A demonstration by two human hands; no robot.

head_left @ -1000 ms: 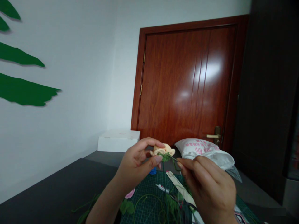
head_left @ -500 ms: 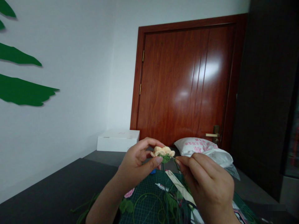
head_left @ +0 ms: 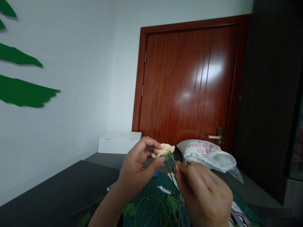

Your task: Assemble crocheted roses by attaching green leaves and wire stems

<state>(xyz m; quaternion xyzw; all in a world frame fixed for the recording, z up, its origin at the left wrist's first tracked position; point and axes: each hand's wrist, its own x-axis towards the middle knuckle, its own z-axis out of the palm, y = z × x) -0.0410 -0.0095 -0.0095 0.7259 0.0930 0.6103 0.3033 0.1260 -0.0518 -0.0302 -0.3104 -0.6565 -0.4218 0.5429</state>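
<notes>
My left hand (head_left: 139, 160) pinches a cream crocheted flower (head_left: 164, 149) between thumb and fingers, raised above the table. Under its petals is a green yarn base (head_left: 168, 156), from which a thin green stem hangs down. Closed in a pinch, my right hand (head_left: 205, 192) grips a thin metal needle (head_left: 173, 158). The needle's far end meets the green base; whether it has gone into the yarn I cannot tell. A strand of green yarn loops down beside the stem, close to my right fingertips.
A green cutting mat (head_left: 146, 205) lies below, bearing a small white tube (head_left: 164, 189), green leaves (head_left: 174, 205) and loose green yarn. Behind stand a white box (head_left: 118, 143) and a white plastic bag (head_left: 205, 154). More leaves (head_left: 85, 219) lie at left.
The flower has tilted and shifted slightly up and left in my left hand. My right hand has moved a little down and left, so the needle now slants more steeply.
</notes>
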